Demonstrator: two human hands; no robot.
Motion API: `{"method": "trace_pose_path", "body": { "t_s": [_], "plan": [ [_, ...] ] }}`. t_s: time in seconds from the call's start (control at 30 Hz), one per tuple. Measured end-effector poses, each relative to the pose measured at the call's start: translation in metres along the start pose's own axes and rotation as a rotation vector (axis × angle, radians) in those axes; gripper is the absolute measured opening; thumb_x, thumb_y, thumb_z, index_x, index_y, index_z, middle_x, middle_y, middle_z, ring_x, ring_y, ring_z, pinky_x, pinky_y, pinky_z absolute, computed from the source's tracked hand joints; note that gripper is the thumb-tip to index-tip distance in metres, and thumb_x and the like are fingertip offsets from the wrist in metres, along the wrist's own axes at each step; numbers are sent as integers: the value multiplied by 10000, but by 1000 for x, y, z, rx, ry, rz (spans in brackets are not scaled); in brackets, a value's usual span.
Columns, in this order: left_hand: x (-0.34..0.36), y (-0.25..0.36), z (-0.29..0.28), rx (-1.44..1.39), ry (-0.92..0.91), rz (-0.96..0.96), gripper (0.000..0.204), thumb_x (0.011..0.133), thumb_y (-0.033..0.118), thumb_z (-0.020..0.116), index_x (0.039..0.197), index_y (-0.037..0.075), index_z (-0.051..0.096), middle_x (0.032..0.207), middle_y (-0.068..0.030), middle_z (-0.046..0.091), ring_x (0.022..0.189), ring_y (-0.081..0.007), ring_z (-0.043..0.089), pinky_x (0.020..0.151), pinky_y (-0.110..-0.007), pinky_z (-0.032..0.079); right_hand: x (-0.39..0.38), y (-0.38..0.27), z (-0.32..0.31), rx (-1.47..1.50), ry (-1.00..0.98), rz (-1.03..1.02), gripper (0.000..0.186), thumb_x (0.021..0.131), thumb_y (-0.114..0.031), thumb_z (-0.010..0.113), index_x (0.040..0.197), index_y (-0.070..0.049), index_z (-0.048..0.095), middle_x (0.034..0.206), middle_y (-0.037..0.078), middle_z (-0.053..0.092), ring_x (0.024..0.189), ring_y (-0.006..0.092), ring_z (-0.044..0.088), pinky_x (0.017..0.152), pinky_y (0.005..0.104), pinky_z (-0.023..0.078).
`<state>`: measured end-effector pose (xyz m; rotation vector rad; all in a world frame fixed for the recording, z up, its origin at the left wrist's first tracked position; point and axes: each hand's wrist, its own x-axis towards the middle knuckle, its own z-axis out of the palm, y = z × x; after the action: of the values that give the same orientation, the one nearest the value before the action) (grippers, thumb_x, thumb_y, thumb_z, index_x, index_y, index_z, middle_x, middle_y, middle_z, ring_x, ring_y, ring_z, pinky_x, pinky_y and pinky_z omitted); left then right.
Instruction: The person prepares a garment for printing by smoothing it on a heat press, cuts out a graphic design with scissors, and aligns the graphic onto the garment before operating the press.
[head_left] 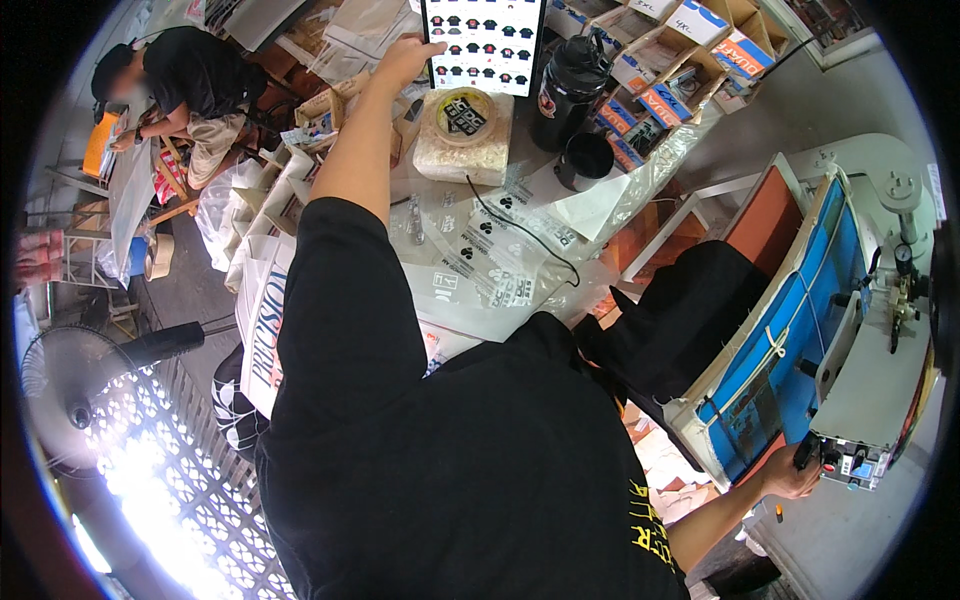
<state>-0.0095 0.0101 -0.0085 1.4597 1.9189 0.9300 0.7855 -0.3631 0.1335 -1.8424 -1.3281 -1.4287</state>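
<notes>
Cluttered with clear printed bags, the desk [470, 310] carries a tape roll [465, 112] on a foam block and a black bottle [570, 85] at its far side. Both hands are well apart: the left hand [405, 62] reaches far, fingers spread on the edge of a tablet [485, 45] showing rows of shirts. At near right, the right hand [790, 472] is closed on a black handle [803, 452] of the heat press [800, 320], where a black garment [680, 320] lies.

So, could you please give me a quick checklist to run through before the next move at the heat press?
1. Left hand on the tablet: ok, fingertips at its left edge.
2. Right hand on the press control box: ok.
3. Black garment lying flat on the blue pad: not ok, it hangs off the side.
4. Press open: ok.
5. Transfer sheets within reach: ok.
</notes>
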Motion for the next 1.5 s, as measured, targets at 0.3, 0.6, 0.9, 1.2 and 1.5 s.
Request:
{"method": "trace_pose_path", "body": {
  "t_s": [0.3, 0.6, 0.9, 1.2, 1.5],
  "plan": [
    [-45, 52, 1, 114, 52, -18, 555, 807, 513, 774, 1037, 10, 731, 990, -118, 718, 899, -226, 663, 830, -338, 507, -3, 5, -5, -42, -135, 14, 228, 798, -275, 776, 800, -58, 706, 798, 63, 703, 759, 307, 643, 705, 448, 464],
    [-57, 32, 16, -101, 249, -2, 670, 800, 343, 805, 1297, -34, 561, 1194, -182, 666, 1028, -265, 664, 903, -360, 514, 23, -8, -32, 150, -430, -68, 376, 914, -339, 710, 977, 30, 737, 912, 174, 727, 844, 338, 688, 751, 445, 528],
    [-71, -25, -34, 752, 987, 168, 223, 890, 252, 636, 960, 74, 751, 986, -109, 732, 956, -248, 696, 907, -388, 536, 3, 15, -13, 327, -213, -308, 430, 968, -291, 615, 654, 3, 586, 616, 184, 577, 547, 375, 577, 540, 469, 476],
    [-197, 237, 146, -300, -11, 794, 91, 823, 44, 696, 905, 45, 657, 940, -107, 666, 914, -260, 640, 847, -351, 500, 22, 12, -26, 286, -342, -194, 402, 895, -336, 642, 687, 3, 584, 672, 187, 606, 594, 397, 582, 563, 456, 460],
    [-153, 216, 327, 180, -136, 754, 234, 912, 210, 644, 1099, 69, 645, 1275, -174, 565, 1085, -406, 609, 935, -483, 494, -7, -13, 0, 161, -329, 256, 403, 952, -356, 563, 920, 21, 703, 986, 161, 693, 1025, 368, 585, 984, 470, 384]
  ]
}}
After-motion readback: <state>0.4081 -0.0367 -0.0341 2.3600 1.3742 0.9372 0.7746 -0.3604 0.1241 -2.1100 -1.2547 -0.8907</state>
